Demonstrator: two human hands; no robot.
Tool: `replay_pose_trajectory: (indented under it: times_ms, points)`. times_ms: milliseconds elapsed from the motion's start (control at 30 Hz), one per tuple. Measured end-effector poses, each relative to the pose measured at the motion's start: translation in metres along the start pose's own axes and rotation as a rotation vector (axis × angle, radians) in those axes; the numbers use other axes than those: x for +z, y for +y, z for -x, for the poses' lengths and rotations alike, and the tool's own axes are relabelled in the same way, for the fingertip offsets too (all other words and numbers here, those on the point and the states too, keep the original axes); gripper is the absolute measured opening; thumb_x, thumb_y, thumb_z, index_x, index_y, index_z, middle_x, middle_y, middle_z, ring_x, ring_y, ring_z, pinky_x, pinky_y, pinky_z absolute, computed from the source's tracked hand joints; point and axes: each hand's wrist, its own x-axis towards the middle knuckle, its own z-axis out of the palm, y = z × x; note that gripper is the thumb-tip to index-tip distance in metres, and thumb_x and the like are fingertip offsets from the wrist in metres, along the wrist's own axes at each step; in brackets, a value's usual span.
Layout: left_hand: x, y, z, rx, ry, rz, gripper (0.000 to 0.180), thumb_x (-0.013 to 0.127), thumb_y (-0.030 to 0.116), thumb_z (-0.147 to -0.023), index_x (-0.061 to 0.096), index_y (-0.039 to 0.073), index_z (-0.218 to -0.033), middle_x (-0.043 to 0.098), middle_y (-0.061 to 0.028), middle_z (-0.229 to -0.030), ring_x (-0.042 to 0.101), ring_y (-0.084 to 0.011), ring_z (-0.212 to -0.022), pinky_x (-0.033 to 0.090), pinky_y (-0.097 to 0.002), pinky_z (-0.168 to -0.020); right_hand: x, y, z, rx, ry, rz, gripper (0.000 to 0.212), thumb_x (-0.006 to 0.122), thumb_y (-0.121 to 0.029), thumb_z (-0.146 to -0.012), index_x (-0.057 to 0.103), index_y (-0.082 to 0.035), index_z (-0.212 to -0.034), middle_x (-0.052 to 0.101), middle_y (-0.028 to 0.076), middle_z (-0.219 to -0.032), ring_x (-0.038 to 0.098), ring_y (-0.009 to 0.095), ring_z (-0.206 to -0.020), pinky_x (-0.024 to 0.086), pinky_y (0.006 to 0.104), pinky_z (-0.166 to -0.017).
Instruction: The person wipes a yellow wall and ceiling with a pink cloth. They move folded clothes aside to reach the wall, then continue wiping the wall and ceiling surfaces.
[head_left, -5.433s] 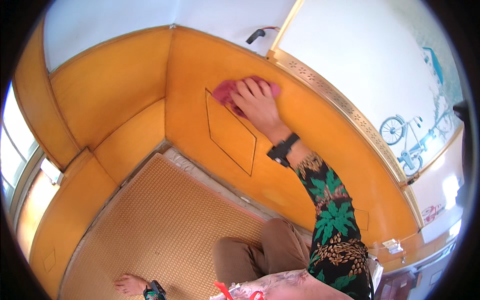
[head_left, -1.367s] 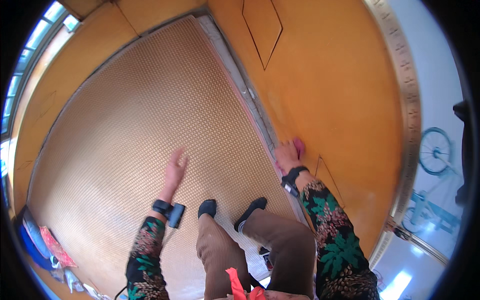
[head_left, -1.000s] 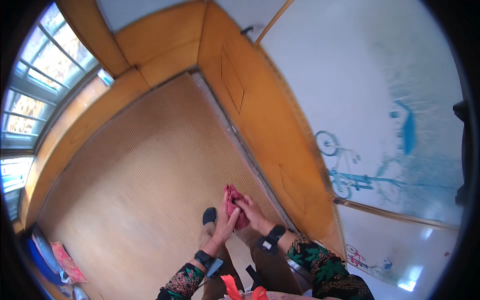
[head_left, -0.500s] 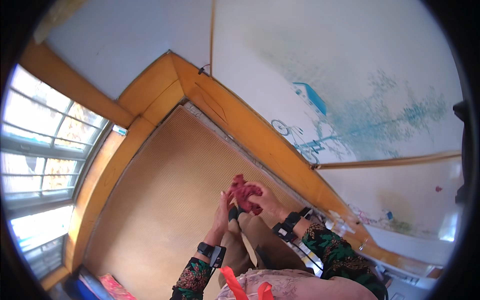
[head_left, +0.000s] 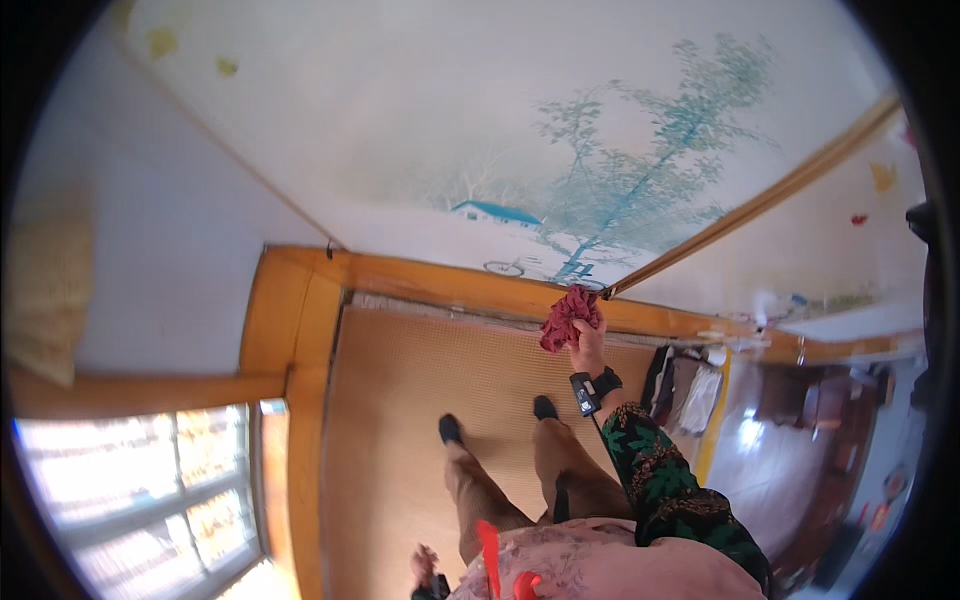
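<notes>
My right hand (head_left: 589,348) is closed on a crumpled dark red cloth (head_left: 568,316), with the arm stretched forward. The cloth is in front of the orange wooden trim (head_left: 440,284) at the foot of the wall, near the lower end of a brown strip (head_left: 740,205). Whether it touches the wood I cannot tell. Low down by my left leg hangs my left hand (head_left: 424,562), a little blurred, its fingers loosely apart with nothing seen in them. A black device is strapped round my right wrist.
I stand on a tan woven mat (head_left: 390,400), framed by wood at the left and far sides. A barred window (head_left: 150,490) is at the lower left. Folded clothes (head_left: 690,390) lie to the right. The wall (head_left: 380,130) bears a painted tree and house.
Both hands were together at the cloth; now my right hand alone carries it forward to the trim, and my left has dropped to my side. I now stand upright, view turned right.
</notes>
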Motion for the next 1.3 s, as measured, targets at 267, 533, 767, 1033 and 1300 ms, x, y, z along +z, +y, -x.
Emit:
replay_pose_trajectory:
  times_ms: [267, 533, 767, 1033, 1300]
  points:
    - [-0.130, 0.168, -0.040, 0.299, -0.102, -0.323, 0.047, 0.048, 0.045, -0.107, 0.069, 0.007, -0.122, 0.077, -0.0097, -0.096, 0.074, -0.0196, -0.084, 0.055, -0.0326, -0.072, -0.002, 0.026, 0.000, -0.004, 0.409, -0.196, 0.035, 0.066, -0.013, -0.095, 0.059, -0.010, -0.130, 0.068, 0.008, -0.120, 0.068, 0.026, -0.107, 0.058, 0.0427, -0.078]
    - [-0.143, 0.258, -0.062, 0.141, -0.222, -0.408, 0.037, 0.050, 0.037, -0.106, 0.067, 0.009, -0.123, 0.076, -0.0085, -0.101, 0.074, -0.0177, -0.085, 0.055, -0.0310, -0.070, 0.045, 0.013, -0.015, -0.023, 0.411, -0.436, 0.037, 0.069, -0.018, -0.096, 0.055, -0.009, -0.129, 0.067, 0.006, -0.110, 0.067, 0.021, -0.096, 0.057, 0.0368, -0.073]
    - [-0.088, 0.294, -0.059, 0.473, -0.443, -1.124, 0.040, 0.049, 0.036, -0.107, 0.066, 0.006, -0.128, 0.076, -0.0090, -0.104, 0.074, -0.0180, -0.094, 0.055, -0.0321, -0.078, 0.084, 0.000, -0.003, -0.194, 0.386, -0.584, 0.039, 0.063, -0.014, -0.099, 0.047, -0.007, -0.135, 0.065, 0.007, -0.113, 0.068, 0.018, -0.093, 0.060, 0.0333, -0.072]
    - [-0.068, 0.351, -0.028, 0.635, -0.386, -1.213, 0.042, 0.047, 0.036, -0.107, 0.067, 0.004, -0.127, 0.076, -0.0115, -0.104, 0.073, -0.0196, -0.095, 0.055, -0.0331, -0.080, 0.084, -0.028, 0.004, -0.271, 0.446, -0.551, 0.042, 0.061, -0.009, -0.098, 0.046, -0.001, -0.137, 0.065, 0.007, -0.110, 0.067, 0.016, -0.089, 0.060, 0.0305, -0.076]
    - [-0.038, 0.364, -0.018, 0.410, -0.420, -0.952, 0.043, 0.050, 0.039, -0.108, 0.067, 0.004, -0.126, 0.075, -0.0088, -0.101, 0.072, -0.0189, -0.093, 0.056, -0.0315, -0.078, 0.096, -0.056, 0.012, -0.279, 0.484, -0.477, 0.042, 0.064, -0.007, -0.096, 0.051, 0.000, -0.135, 0.060, 0.008, -0.119, 0.063, 0.015, -0.102, 0.057, 0.0292, -0.084]
